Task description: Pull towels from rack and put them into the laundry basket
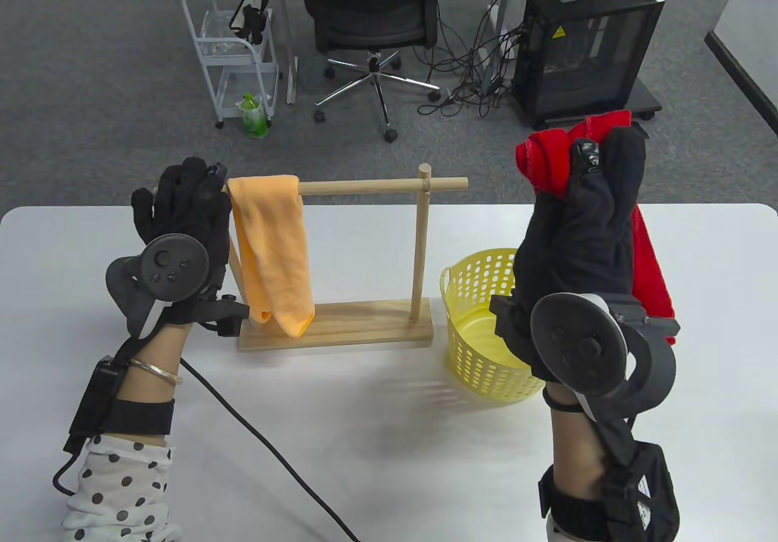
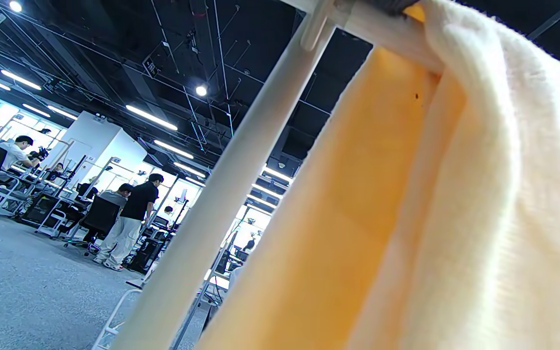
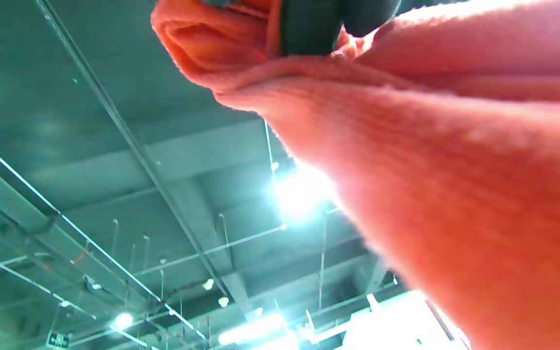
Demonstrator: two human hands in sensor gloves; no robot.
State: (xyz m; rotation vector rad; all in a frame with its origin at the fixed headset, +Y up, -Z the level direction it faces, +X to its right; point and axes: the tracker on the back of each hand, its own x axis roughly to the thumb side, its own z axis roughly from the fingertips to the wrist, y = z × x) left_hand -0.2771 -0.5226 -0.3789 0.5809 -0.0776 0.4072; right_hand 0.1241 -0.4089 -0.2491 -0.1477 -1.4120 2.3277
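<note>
A wooden towel rack (image 1: 377, 186) stands mid-table with an orange towel (image 1: 273, 250) draped over the left part of its bar. My left hand (image 1: 182, 202) is at the bar's left end, fingers spread and mostly straight, touching the rack beside the towel. In the left wrist view the orange towel (image 2: 358, 218) fills the right side, beside the rack post (image 2: 221, 194). My right hand (image 1: 589, 165) grips a bunched red towel (image 1: 547, 153), held high above a yellow laundry basket (image 1: 480, 287) that looks empty. The red towel (image 3: 455, 170) hangs from my fingers (image 3: 309, 24).
The white table (image 1: 389, 445) carries a black cable (image 1: 261, 439) running from my left wrist. Beyond its far edge stand an office chair (image 1: 371, 13), a white cart (image 1: 234, 50), a green bottle (image 1: 252, 116) and a computer tower (image 1: 583, 50).
</note>
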